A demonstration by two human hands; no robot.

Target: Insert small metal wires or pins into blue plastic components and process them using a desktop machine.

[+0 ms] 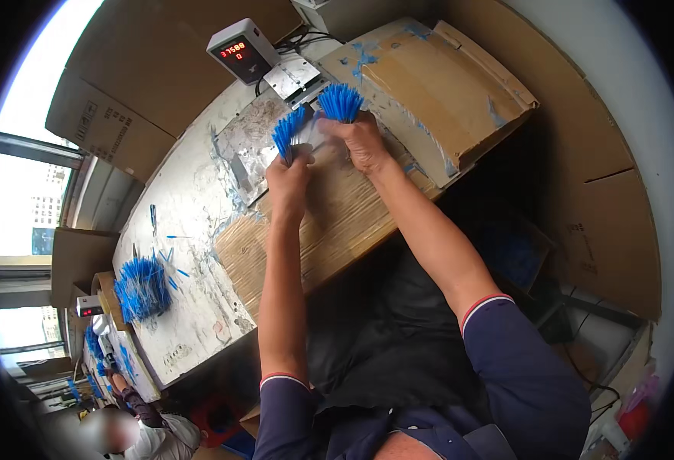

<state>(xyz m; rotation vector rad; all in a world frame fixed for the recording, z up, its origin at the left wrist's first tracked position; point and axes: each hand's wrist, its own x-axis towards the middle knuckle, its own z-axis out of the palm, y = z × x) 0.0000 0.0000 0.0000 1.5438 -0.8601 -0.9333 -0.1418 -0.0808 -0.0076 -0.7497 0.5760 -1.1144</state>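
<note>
Being gripped in the left hand [288, 186], over a worktable [208, 326], is a bundle of thin blue sticks [289, 130]; a second blue bundle [341, 101] is clasped in the right hand [364, 143], farther off. Beyond, a display box [243, 52] is seen.

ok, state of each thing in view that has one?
left hand, closed on left bundle
right hand, closed on right bundle
left bundle, held, blue ends fanned
right bundle, held, blue ends splayed
display, on, lit red
pile, heaped, unheld
table, stained
</note>
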